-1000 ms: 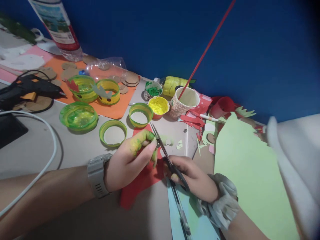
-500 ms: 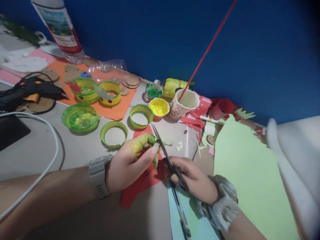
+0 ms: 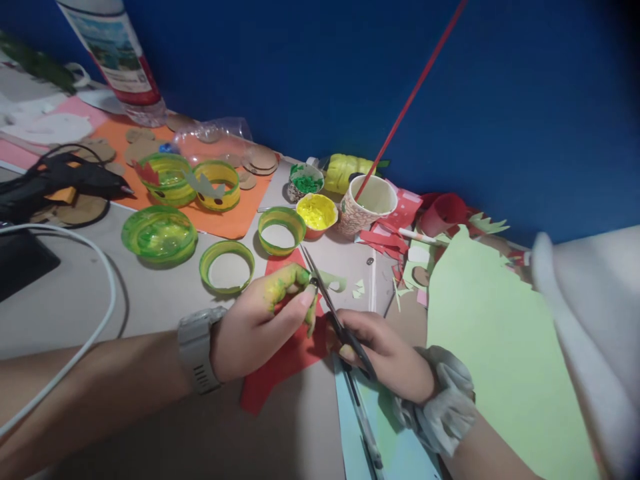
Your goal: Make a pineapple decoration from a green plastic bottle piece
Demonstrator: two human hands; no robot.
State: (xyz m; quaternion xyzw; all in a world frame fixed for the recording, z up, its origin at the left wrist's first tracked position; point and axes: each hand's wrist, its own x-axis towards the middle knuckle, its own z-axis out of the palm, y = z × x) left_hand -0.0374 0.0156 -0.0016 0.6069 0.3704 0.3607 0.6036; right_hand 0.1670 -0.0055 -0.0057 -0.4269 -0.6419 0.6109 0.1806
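My left hand point(image 3: 267, 320), its fingers smeared with yellow and green paint, pinches a small black piece point(image 3: 313, 281) between thumb and fingertips. My right hand point(image 3: 377, 347) is wrapped round the handles of black-handled scissors point(image 3: 327, 293). Their narrow blades point up and away, slightly parted, right beside the pinched piece. Beneath my left hand lies red paper point(image 3: 280, 373). A pale green scrap point(image 3: 334, 281) with a curved cut rests just beyond the blades. Two painted green-and-yellow rings, a nearer one point(image 3: 227, 267) and a farther one point(image 3: 281, 231), stand past my left hand.
Paint cups, one green point(image 3: 306, 181) and one yellow point(image 3: 317, 213), stand near a paper cup point(image 3: 367, 203) holding a red stick. A glue gun point(image 3: 65, 180) and white cable point(image 3: 113, 293) lie left. Green paper point(image 3: 495, 333) covers the right; a blue wall point(image 3: 320, 80) rises behind.
Both hands keep nearly the same pose, scissors beside the small black piece. More of the pale green scrap beyond the blades shows now. The whole view has shifted slightly.
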